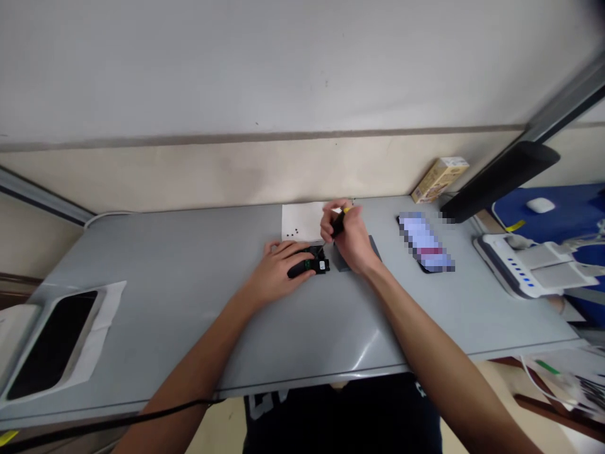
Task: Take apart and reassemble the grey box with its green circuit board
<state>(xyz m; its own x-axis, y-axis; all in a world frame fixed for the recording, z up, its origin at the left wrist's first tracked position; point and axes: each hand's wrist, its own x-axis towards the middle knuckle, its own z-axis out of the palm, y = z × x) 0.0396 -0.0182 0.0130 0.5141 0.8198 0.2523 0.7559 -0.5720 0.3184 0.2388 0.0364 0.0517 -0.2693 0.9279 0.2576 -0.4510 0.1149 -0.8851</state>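
A small black device (322,265) with a green board and a white label lies on the grey table. My left hand (286,268) is closed around its left side, thumb in front and fingers behind. In my right hand (348,233) is a screwdriver (338,224) with a black and yellow handle, tilted so that its thin shaft points down to the device. Whether the tip touches a screw is too small to tell. Several tiny dark pieces, perhaps screws (292,232), lie on a white paper (302,217) behind the device. Beneath my right wrist sits a dark grey flat piece (375,246).
A phone (426,243) with a lit screen lies to the right, and a yellowish carton (439,180) stands by the wall. Farther right are a black post (505,176) and a white charging dock (524,268). A white-framed dark tablet-like object (54,343) lies at the left.
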